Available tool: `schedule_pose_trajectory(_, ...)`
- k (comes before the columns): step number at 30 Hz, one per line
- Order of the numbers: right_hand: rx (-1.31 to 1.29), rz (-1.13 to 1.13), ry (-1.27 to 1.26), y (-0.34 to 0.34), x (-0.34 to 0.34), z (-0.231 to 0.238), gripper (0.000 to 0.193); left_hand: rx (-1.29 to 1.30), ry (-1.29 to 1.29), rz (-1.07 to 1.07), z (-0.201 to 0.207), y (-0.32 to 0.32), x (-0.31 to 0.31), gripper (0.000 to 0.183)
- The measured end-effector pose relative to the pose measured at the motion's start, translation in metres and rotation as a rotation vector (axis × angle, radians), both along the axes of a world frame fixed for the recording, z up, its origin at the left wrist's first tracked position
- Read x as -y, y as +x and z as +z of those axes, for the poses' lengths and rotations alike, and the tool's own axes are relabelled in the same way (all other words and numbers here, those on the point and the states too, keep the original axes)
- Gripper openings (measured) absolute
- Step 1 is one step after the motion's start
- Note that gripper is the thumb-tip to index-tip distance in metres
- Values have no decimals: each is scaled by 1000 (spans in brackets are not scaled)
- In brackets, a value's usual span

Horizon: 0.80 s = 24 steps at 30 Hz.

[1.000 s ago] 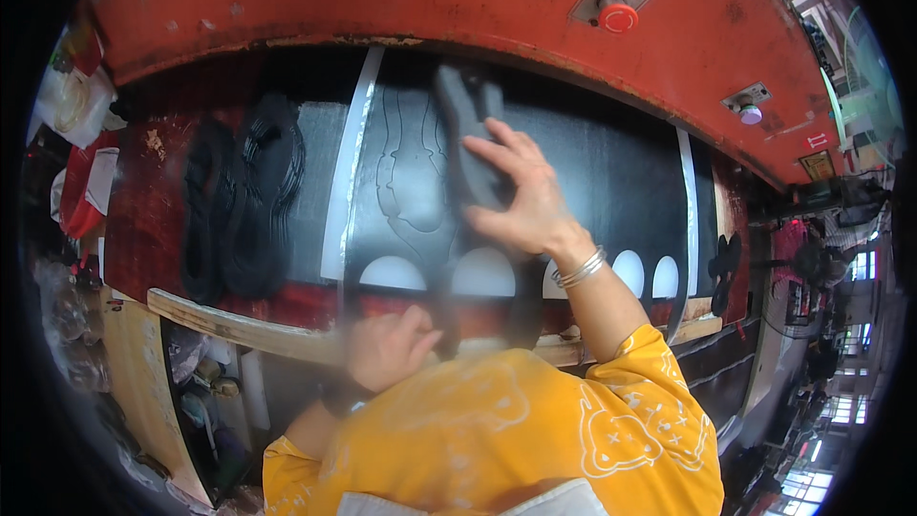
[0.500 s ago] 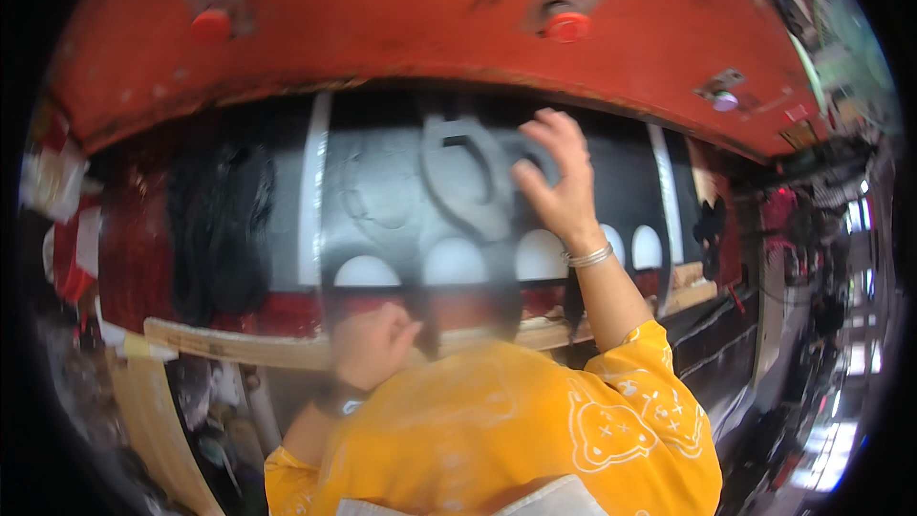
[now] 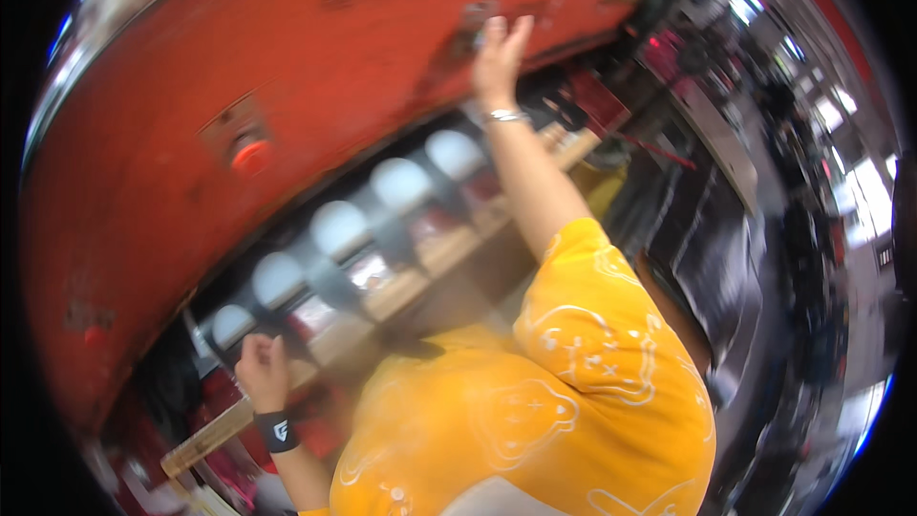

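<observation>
My right hand [image 3: 500, 62] is raised at the right end of the red machine panel [image 3: 334, 57], its fingers stretched out. It holds nothing visible, and its fingertips overlap a metal plate [image 3: 480, 11]; whether they touch it I cannot tell. My left hand [image 3: 265, 373], above a black wristband [image 3: 277, 432], is near the left end of a wooden rail [image 3: 411, 294]. Its fingers are loosely bent and apart, with nothing visible in them. Between my hands lies a dark sheet [image 3: 308, 275] with a row of white half-round shapes [image 3: 339, 227], partly covered by the panel.
A red button [image 3: 250, 158] projects from the panel, with another red button [image 3: 95, 335] farther left. Dark sheeting [image 3: 702, 248] hangs to the right of my body. Beyond it, a cluttered workshop with bright windows stretches away.
My head view has turned and tilted. My right hand has gone from above the sheet to the panel's right end. My left hand has moved left. The grey oval pieces no longer show.
</observation>
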State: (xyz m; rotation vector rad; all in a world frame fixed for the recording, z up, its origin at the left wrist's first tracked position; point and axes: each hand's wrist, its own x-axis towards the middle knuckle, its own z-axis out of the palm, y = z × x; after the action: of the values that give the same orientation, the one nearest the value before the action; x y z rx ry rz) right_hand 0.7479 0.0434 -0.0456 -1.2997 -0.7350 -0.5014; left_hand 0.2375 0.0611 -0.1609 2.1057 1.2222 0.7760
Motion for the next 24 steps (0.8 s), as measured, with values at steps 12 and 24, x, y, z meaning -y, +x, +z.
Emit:
schedule_pose_trajectory(12,420,505,-1010,-175,133,-88,39,-58,10,-18,8,25,-12,24)
schedule_pose_trajectory(24,337,618,-1398,-172,142,-50,41,-219,78,88,12,26,15,24)
